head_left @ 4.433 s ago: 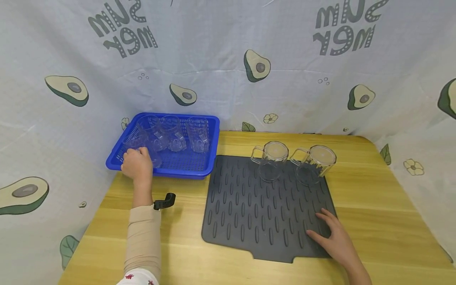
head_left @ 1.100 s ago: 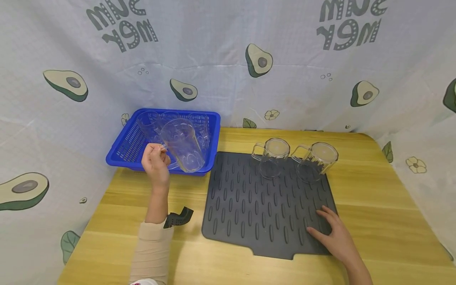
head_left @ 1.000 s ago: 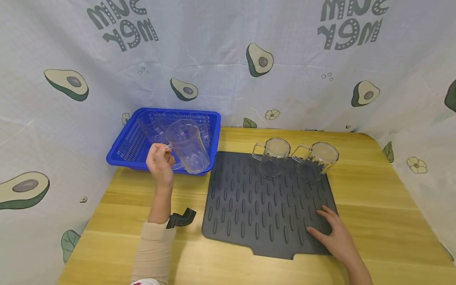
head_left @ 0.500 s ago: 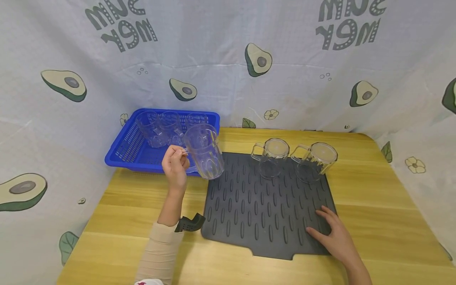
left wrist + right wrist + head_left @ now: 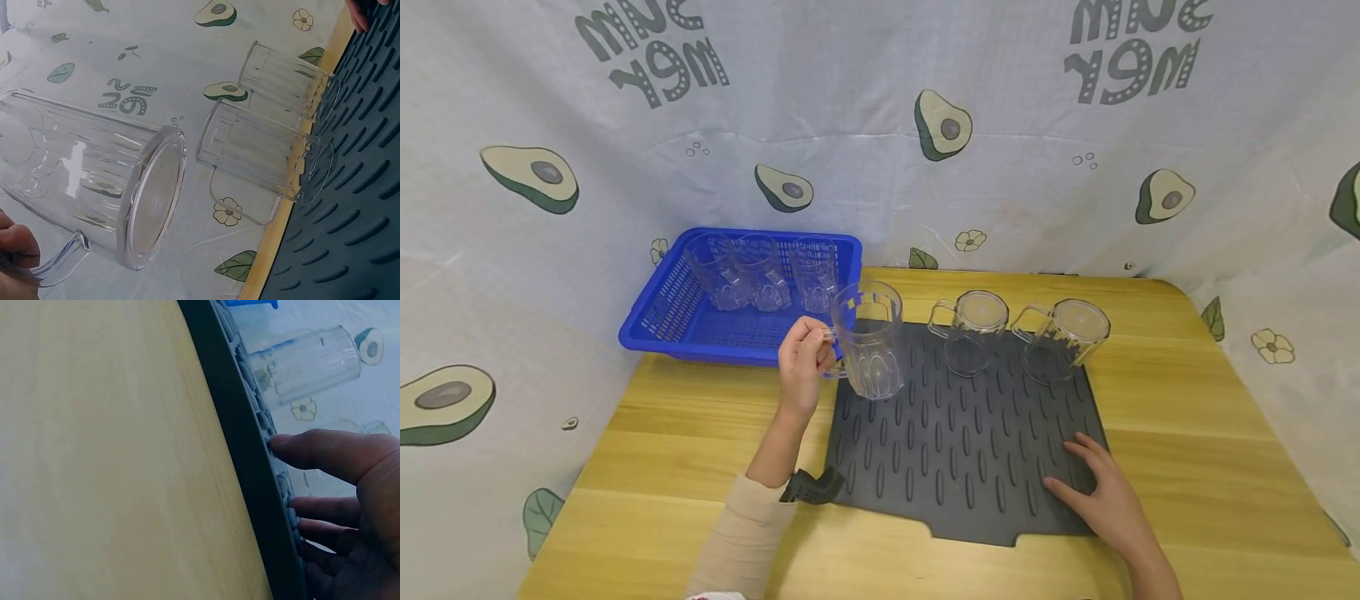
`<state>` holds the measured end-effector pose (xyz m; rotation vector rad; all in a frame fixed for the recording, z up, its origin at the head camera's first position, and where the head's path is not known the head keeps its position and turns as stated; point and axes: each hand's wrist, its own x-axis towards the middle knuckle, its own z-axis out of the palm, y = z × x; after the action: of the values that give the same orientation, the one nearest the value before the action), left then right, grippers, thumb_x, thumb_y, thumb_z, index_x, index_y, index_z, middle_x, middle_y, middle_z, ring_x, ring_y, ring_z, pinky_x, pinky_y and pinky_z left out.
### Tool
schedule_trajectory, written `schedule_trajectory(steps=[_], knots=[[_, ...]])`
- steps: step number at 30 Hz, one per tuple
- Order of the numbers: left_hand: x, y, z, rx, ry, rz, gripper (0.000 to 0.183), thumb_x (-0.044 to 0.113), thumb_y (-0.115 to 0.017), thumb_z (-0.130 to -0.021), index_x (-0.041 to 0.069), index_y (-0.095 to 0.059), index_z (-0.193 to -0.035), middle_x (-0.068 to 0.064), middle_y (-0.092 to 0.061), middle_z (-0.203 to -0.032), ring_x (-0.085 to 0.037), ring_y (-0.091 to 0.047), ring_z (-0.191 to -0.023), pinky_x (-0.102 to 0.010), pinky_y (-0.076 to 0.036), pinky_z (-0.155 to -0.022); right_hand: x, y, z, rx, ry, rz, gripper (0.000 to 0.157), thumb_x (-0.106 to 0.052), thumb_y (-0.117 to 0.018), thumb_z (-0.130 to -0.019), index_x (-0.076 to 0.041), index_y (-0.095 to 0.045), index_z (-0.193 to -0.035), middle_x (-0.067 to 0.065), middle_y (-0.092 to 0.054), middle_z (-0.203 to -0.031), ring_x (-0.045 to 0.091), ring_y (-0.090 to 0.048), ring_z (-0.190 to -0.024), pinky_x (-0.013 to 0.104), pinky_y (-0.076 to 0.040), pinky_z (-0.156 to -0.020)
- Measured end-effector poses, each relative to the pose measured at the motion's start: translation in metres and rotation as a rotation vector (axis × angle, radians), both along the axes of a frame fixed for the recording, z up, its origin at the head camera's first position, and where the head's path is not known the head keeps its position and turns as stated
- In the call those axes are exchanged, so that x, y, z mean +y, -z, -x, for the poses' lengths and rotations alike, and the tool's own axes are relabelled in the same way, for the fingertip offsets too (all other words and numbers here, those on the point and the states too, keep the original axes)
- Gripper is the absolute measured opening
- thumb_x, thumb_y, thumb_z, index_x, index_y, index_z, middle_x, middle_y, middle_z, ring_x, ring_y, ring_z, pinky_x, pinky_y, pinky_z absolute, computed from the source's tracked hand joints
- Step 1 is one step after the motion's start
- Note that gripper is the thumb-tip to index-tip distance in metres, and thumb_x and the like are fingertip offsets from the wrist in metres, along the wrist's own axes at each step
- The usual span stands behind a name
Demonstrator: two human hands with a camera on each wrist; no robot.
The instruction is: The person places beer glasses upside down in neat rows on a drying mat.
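My left hand [image 5: 802, 362] grips the handle of a clear glass mug [image 5: 874, 350], held upright with its mouth upward over the left back part of the dark grey drying mat [image 5: 925, 450]. In the left wrist view the same mug [image 5: 94, 175] shows its thick base, with the fingers [image 5: 15, 244] curled at its handle. Two more clear mugs, one nearer the middle [image 5: 973, 333] and one at the right [image 5: 1063, 342], stand upside down along the mat's back edge, handles to the left. My right hand [image 5: 1105, 496] rests on the mat's front right part, fingers spread and relaxed, holding nothing.
A blue plastic basket [image 5: 741, 354] stands at the back left with three clear mugs [image 5: 763, 275] in it. The wooden table [image 5: 1195, 417] runs back to a white curtain [image 5: 865, 183] printed with avocados.
My left hand has lifted the mug out of the blue basket and carried it rightward, from over the basket to over the mat. The right hand stays in place.
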<state>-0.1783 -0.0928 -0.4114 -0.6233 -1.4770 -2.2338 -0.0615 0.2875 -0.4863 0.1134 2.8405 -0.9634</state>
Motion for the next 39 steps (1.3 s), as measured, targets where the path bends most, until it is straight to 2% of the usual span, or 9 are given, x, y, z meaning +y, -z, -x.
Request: schedule_trajectory(steps=[3, 5, 13, 39], knots=[[0.004, 0.002, -0.003, 0.001, 0.025, 0.055, 0.027, 0.007, -0.038, -0.095, -0.015, -0.043, -0.079, 0.003, -0.035, -0.057, -0.008, -0.027, -0.044, -0.02, -0.024, -0.042, 0.0, 0.0, -0.001, 0.002, -0.001, -0.002, 0.077, -0.036, -0.075, -0.085, 0.012, -0.042, -0.136, 0.034, -0.021, -0.149, 0.058, -0.02, -0.133, 0.072, -0.023, -0.1], [0.007, 0.003, -0.004, -0.001, 0.035, 0.087, 0.03, 0.008, -0.037, -0.095, -0.019, -0.04, -0.081, 0.002, -0.036, -0.057, -0.007, -0.03, -0.044, -0.019, -0.026, -0.042, -0.001, -0.001, -0.001, 0.003, -0.001, -0.001, 0.077, -0.036, -0.075, -0.085, 0.012, -0.042, -0.136, 0.034, -0.021, -0.149, 0.058, -0.02, -0.133, 0.072, -0.023, -0.1], [0.016, 0.004, -0.007, -0.006, 0.107, 0.108, 0.031, 0.007, -0.037, -0.096, -0.021, -0.039, -0.083, 0.004, -0.037, -0.06, -0.005, -0.034, -0.047, -0.017, -0.028, -0.044, -0.001, -0.002, -0.002, -0.005, 0.0, 0.001, 0.077, -0.035, -0.075, -0.085, 0.012, -0.041, -0.136, 0.034, -0.021, -0.149, 0.058, -0.019, -0.134, 0.072, -0.023, -0.099], [0.039, 0.005, -0.011, 0.003, 0.222, 0.194, 0.028, 0.008, -0.038, -0.096, -0.017, -0.045, -0.086, -0.001, -0.041, -0.065, -0.007, -0.041, -0.051, -0.018, -0.037, -0.048, 0.001, -0.005, -0.001, 0.007, -0.015, 0.013, 0.076, -0.034, -0.075, -0.086, 0.012, -0.042, -0.136, 0.035, -0.022, -0.148, 0.059, -0.021, -0.132, 0.073, -0.024, -0.099]])
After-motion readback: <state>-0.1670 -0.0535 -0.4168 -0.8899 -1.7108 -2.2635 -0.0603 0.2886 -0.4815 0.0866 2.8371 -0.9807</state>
